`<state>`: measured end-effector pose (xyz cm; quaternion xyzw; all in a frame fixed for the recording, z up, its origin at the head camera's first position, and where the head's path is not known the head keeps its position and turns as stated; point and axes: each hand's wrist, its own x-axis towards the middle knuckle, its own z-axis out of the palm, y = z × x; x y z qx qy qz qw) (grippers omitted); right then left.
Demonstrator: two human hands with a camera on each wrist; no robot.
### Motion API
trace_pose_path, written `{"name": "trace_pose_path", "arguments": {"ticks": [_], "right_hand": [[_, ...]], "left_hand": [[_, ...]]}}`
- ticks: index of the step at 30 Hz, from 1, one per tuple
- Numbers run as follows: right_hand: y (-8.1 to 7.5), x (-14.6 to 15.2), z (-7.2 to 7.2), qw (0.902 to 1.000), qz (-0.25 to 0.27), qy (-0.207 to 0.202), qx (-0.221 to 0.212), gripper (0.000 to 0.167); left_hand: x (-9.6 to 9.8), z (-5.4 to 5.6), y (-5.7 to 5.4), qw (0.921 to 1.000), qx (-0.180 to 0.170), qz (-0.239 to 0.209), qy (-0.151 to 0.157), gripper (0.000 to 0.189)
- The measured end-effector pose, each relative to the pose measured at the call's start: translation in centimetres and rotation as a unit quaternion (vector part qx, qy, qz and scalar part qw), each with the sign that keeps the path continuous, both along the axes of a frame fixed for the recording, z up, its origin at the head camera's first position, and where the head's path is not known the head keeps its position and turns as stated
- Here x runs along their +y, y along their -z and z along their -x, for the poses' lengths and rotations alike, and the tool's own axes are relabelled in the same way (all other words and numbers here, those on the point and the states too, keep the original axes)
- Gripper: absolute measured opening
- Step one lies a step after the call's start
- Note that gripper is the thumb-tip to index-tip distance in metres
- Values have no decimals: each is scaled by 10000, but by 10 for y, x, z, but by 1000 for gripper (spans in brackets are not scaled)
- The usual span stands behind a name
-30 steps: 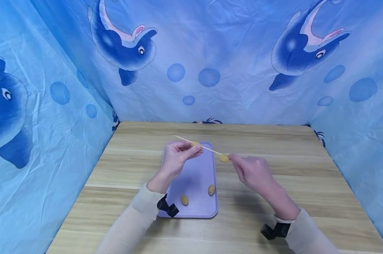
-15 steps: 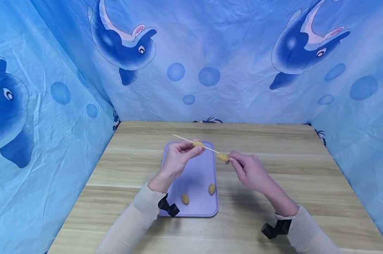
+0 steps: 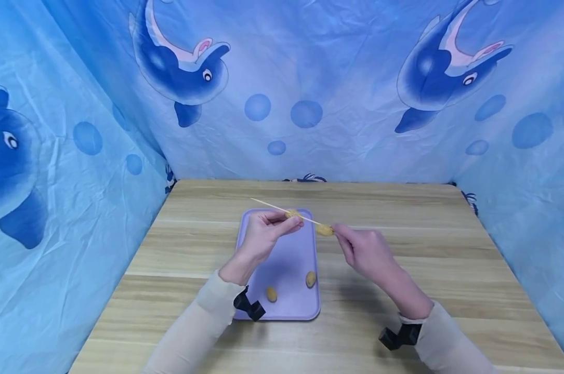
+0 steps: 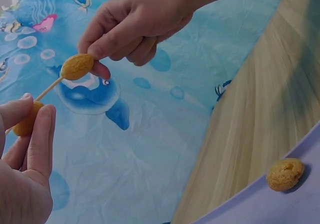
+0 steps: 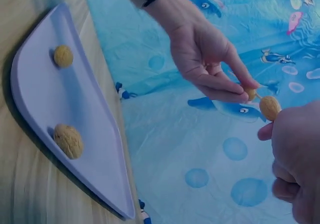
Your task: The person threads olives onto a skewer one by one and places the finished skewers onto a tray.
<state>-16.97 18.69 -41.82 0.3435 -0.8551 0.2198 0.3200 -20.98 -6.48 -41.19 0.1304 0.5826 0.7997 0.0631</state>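
A thin wooden skewer [image 3: 267,204] slants over the far end of the purple tray [image 3: 291,311], with two oval, wrinkled golden-brown food balls on it. My left hand [image 3: 258,239] pinches one ball [image 4: 27,119] between thumb and fingers, and the skewer runs through it, its bare tip out to the left. At the skewer's right end, the thumb and fingertips of my right hand [image 3: 368,254] pinch the other ball [image 4: 77,67]. A short bare length of skewer shows between the balls. Both hands are raised above the table.
Two more golden-brown balls lie on the tray, one near its front [image 3: 271,294] and one by its right edge [image 3: 311,279]. The wooden table [image 3: 450,270] extends around the tray, and a blue dolphin-print curtain [image 3: 282,93] encloses its back and sides.
The right hand with its ball has moved slightly left and the left hand's ball slightly right, so the balls are closer together. More of the skewer sticks out on the left.
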Motion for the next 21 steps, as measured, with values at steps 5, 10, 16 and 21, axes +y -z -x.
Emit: {"name": "trace_pose_path", "arguments": {"ticks": [5,10,16,21], "right_hand": [[-3,-1,-3,9895,519,-221,-1328,15],[-5,-1,-4,9722,824,-316,-2170,18],[-3,-2,-4,9584,1114,-484,-2585,20],[1,-4,-3,9877,664,-102,-1410,12]], "left_hand": [[0,-3,3,9994,177,296,73,13],[1,-4,3,9989,241,402,54,29],[3,-4,2,9990,223,383,73,33],[6,-2,2,9991,270,327,76,28]]}}
